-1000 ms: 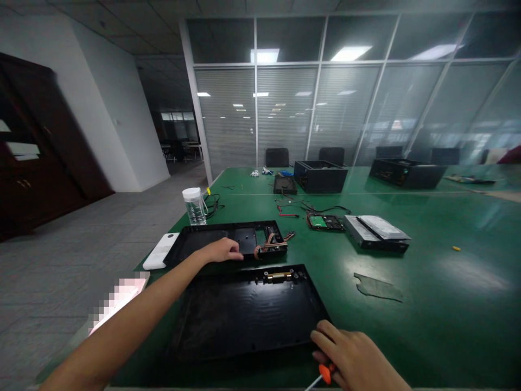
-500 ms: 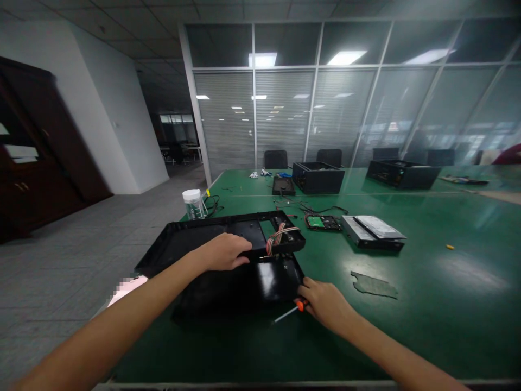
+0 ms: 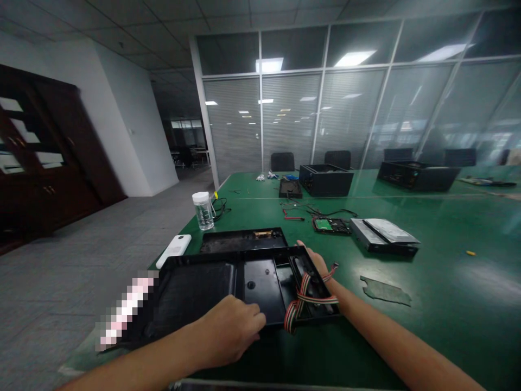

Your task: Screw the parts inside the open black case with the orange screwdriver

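My left hand (image 3: 240, 328) is closed on the near edge of a shallow black panel (image 3: 195, 288), which looks like part of a computer case. A striped ribbon cable (image 3: 303, 296) hangs out of the panel's right end. My right hand (image 3: 315, 260) reaches behind that end, its fingers mostly hidden by the panel; what it holds, if anything, is out of sight. Just beyond lies a second black panel (image 3: 232, 240) with a gold-coloured strip on it, close to the right fingertips.
On the green table (image 3: 448, 336) stand a clear bottle (image 3: 203, 210), a white object (image 3: 174, 251), a circuit board unit (image 3: 330, 225), a metal drive box (image 3: 382, 236), a grey torn-edged sheet (image 3: 386, 290) and a small yellow piece (image 3: 471, 253). Two black cases (image 3: 325, 180) sit farther back.
The ribbon-cabled panel has come down and nearer, and the other panel now lies behind it. My right hand has moved away from me; the orange screwdriver it held is no longer visible.
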{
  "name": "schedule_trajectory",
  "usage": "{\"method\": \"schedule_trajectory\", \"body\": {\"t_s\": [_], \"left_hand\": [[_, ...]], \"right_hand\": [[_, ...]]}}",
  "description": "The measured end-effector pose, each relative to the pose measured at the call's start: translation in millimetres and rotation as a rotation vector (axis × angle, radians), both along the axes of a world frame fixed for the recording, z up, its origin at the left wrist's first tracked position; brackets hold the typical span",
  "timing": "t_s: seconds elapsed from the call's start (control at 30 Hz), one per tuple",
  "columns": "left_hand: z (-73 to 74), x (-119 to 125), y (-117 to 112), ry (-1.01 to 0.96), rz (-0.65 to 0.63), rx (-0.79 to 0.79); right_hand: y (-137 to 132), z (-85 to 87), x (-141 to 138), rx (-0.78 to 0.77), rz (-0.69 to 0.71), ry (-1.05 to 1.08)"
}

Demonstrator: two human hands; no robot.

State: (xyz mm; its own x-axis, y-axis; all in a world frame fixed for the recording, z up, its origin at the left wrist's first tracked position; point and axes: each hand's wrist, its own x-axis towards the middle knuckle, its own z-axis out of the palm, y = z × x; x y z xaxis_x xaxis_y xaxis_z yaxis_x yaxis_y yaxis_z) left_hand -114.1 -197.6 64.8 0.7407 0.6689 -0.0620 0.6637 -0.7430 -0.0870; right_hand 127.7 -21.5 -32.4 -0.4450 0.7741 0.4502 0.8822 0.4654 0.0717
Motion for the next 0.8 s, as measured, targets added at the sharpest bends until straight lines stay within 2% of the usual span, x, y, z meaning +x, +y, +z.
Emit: {"method": "schedule_trajectory", "body": {"t_s": [0.2,0.33,0.4,0.5,0.57,0.63,0.7,0.8], "left_hand": [[-26.2,-3,9,0.037,0.043,-0.07],[-38.0,-6,21,0.042,0.085,-0.127],[-36.7,-7,30,0.097,0.164,-0.13],[-22.2,-11,54,0.221,0.277,-0.194],[-10.2,-14,76,0.208,0.269,-0.291],[-4.9,-15,99,0.071,0.223,-0.277],[-11.2,-15,118,-0.067,0.18,-0.098],[-37.6,-9,135,-0.135,0.186,0.087]], "right_hand": [[29,-7.0,64,-0.092,-0.327,-0.161],[37,-13.8,103,-0.089,-0.404,-0.064],[40,-17.2,109,-0.084,-0.394,0.04],[41,-19.9,103,-0.084,-0.317,0.197],[40,-20.4,94,-0.067,-0.246,0.268],[38,-20.8,86,-0.043,-0.193,0.306],[36,-22.1,82,-0.03,-0.167,0.32],[35,-24.3,85,-0.031,-0.14,0.329]]}}
